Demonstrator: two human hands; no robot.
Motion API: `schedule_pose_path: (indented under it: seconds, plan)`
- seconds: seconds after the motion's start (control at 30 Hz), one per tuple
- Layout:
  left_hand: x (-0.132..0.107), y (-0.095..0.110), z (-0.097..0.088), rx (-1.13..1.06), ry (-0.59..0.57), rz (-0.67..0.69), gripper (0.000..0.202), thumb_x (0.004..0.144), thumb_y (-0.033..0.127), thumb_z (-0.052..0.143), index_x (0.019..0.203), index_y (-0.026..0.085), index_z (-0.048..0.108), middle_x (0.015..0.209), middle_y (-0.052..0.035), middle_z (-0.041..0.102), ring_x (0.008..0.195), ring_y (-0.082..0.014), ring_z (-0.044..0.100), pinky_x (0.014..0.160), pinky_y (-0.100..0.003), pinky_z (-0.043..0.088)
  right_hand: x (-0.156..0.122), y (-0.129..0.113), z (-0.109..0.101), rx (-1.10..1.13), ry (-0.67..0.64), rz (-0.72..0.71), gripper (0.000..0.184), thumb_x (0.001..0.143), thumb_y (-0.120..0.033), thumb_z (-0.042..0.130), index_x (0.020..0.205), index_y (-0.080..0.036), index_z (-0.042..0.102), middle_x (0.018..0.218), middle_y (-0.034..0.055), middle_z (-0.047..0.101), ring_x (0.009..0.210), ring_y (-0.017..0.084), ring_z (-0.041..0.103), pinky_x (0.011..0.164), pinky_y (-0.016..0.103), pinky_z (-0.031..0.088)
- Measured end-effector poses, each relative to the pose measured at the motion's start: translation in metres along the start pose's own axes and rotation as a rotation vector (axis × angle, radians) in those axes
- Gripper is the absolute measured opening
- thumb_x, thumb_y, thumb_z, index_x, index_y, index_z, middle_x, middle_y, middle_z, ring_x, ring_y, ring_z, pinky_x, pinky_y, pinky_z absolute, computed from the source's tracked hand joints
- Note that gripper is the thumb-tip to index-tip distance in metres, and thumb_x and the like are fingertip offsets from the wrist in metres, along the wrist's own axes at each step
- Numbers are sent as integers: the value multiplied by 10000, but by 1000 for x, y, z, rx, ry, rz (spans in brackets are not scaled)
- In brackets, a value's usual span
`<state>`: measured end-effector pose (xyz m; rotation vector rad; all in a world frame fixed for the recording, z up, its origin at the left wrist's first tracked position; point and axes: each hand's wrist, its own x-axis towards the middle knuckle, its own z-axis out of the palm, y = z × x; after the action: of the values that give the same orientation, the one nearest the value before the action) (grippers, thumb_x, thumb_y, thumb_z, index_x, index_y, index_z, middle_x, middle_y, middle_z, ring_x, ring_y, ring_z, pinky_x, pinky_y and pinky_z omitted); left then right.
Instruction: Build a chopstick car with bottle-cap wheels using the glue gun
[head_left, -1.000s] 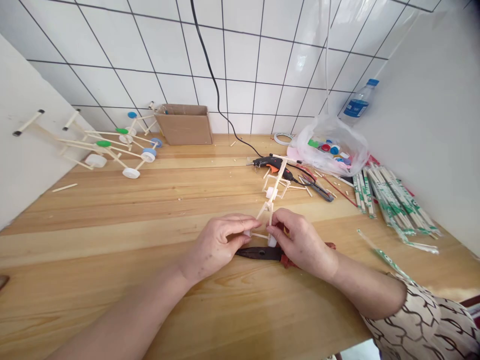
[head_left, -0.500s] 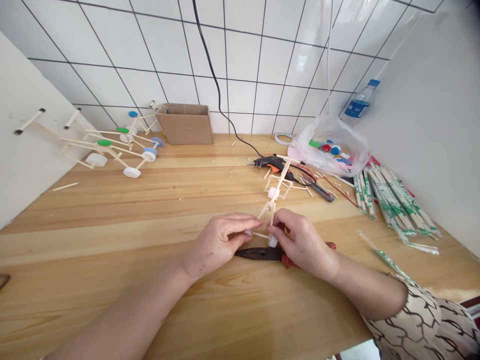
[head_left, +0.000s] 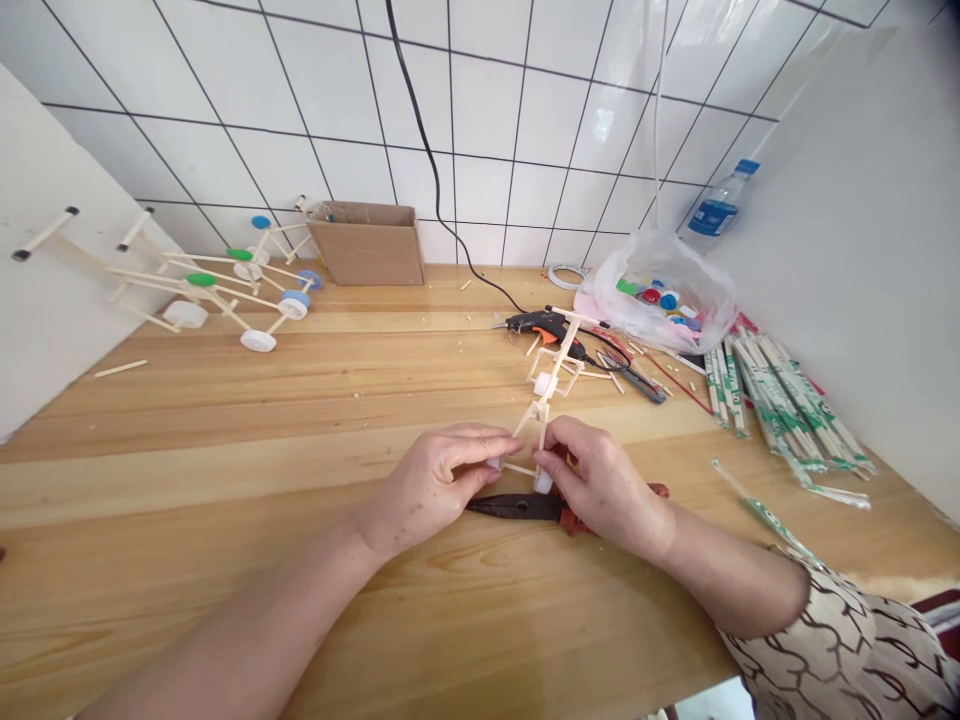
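Pale wood makes up the model (head_left: 556,370) between my hands, on the middle of the desk (head_left: 300,420), its long stem pointing away from me. My left hand (head_left: 442,480) pinches at the left wheel (head_left: 493,463), thumb and fingers hiding most of it. With my right hand (head_left: 604,485) I pinch the slanting stick just above the right wheel (head_left: 544,483), between thumb and forefinger; the other fingers curl behind, and I cannot tell what they touch.

Pliers (head_left: 517,507) lie crosswise right in front of the wheels, their red handles running under my right hand, so that near side is cramped. Beyond, the model's crossbar (head_left: 577,317) overlaps the glue gun (head_left: 536,322) from where I look; whether they touch I cannot tell. Loose bits of stick, a grey tool (head_left: 643,382) and a looped cable crowd that far right side. A black cord (head_left: 427,150) hangs down the tiled wall to the gun.

Farther back sit a tape roll (head_left: 555,278) and a clear bag (head_left: 600,310) of coloured caps (head_left: 652,296), with a bottle (head_left: 712,215) behind it. Wrapped sticks (head_left: 787,400) heap to the right, a torn wrapper (head_left: 772,518) near my sleeve (head_left: 810,650). Well off to the left, similar models (head_left: 225,290) stand beside a cardboard box (head_left: 367,248), one stray stick (head_left: 121,368) nearer me.
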<state>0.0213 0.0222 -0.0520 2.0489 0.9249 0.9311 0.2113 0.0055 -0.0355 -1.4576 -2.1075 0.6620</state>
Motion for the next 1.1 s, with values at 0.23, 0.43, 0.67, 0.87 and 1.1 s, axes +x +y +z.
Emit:
schedule_pose_path:
  seconds: [0.23,0.43,0.67,0.87,1.1]
  plan:
    - [0,-1,0,-10,-1,13,311,741,60,576,996,203,684,1016,-35,701,942,-173,643,879,-301,507,1,0,1,4,2,-3,159,795,-138,478,650,-182,427,615,-15,481,574,116,427,557,232,323]
    - [0,-2,0,-12,4,23,301,745,71,577,997,199,682,1020,-36,700,949,-172,642,882,-299,508,2,1,2,-14,4,-5,162,794,-129,481,650,-180,428,618,-18,479,576,113,424,554,229,320]
    - [0,-2,0,8,-1,26,305,747,60,575,1006,182,679,1019,-43,700,949,-169,641,884,-289,505,1,3,1,-10,-3,-21,150,802,-131,477,668,-182,431,629,-20,482,577,111,424,555,228,326]
    - [-1,-2,0,-5,6,30,296,744,57,579,999,167,682,1018,-52,700,948,-166,640,890,-276,498,1,1,1,-5,-3,-6,156,803,-133,475,660,-182,435,631,-17,489,586,116,438,565,232,337]
    - [-1,-2,1,-23,10,24,312,741,52,576,1001,189,682,1024,-40,699,951,-171,641,888,-288,502,1,1,0,-8,-20,2,146,809,-139,469,670,-181,452,634,-13,500,587,119,446,569,235,340]
